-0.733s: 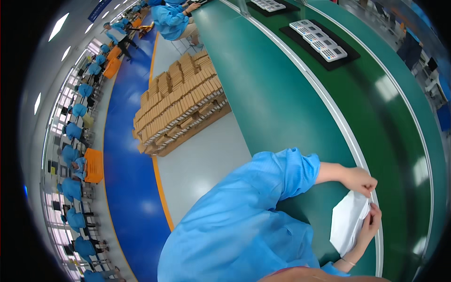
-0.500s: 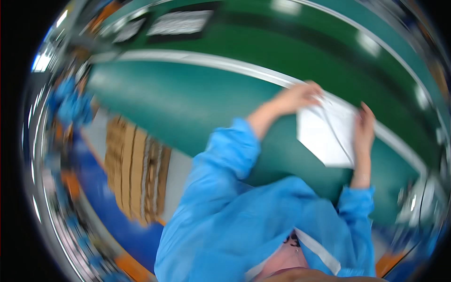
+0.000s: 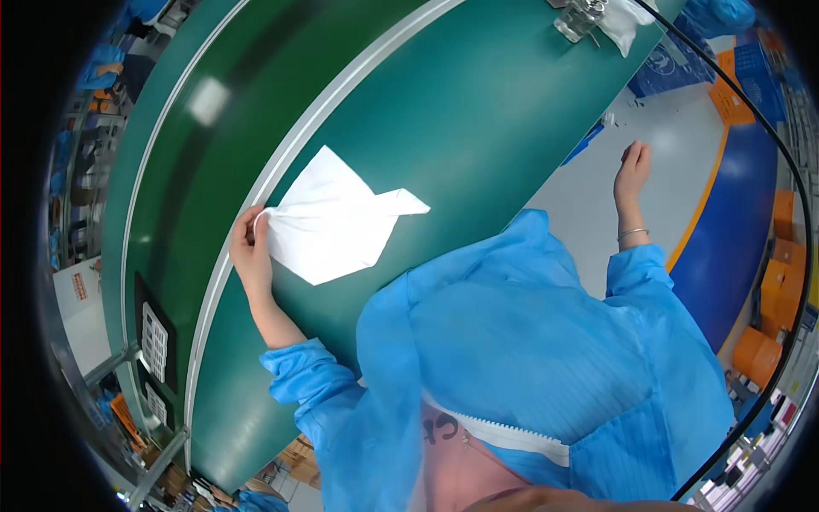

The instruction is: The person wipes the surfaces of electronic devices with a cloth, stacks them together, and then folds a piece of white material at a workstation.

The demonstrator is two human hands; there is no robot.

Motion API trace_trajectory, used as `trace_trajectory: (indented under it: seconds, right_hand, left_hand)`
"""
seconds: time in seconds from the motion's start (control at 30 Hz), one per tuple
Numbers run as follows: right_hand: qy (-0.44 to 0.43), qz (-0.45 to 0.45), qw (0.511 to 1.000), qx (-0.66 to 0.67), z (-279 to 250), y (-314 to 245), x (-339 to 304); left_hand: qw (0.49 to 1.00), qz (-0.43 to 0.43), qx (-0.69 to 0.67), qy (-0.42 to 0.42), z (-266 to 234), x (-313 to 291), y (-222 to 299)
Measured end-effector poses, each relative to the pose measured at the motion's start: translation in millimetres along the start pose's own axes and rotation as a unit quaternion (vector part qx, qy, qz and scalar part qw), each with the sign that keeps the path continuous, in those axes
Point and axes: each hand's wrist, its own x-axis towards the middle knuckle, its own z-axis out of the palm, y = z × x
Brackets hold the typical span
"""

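My left hand is closed on the gathered corner of a thin, soft white sheet at the left edge of the green worktop. Creases fan out from the pinch, and a narrow flap sticks out on its far side. Whether it is a cloth or a flat bag I cannot tell. Out to the right, beyond the worktop's edge, my right hand hangs over the grey floor with its fingers curled shut. Nothing shows sticking out of it, though its palm is hidden.
A pale metal rail divides the green worktop from a darker green belt. At the worktop's far end stand a clear glass container and a crumpled white bag. Orange bins line the right. A black cable curves past them.
My view has swung round. My right hand has let go of the white sheet and moved out to the right. My left hand keeps hold of it, and it now lies creased and unevenly spread.
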Motion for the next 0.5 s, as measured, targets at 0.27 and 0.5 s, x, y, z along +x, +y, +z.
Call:
trace_trajectory:
  seconds: [0.27, 0.5]
  right_hand:
    - [-0.363, -0.195, 0.911, 0.0, 151, 10, -49]
    - [-0.477, -0.138, 0.864, -0.085, 251, -12, -26]
  left_hand:
    - [0.996, -0.005, 0.062, 0.066, 3, -1, -9]
    - [0.986, 0.033, 0.139, 0.088, 8, -1, 2]
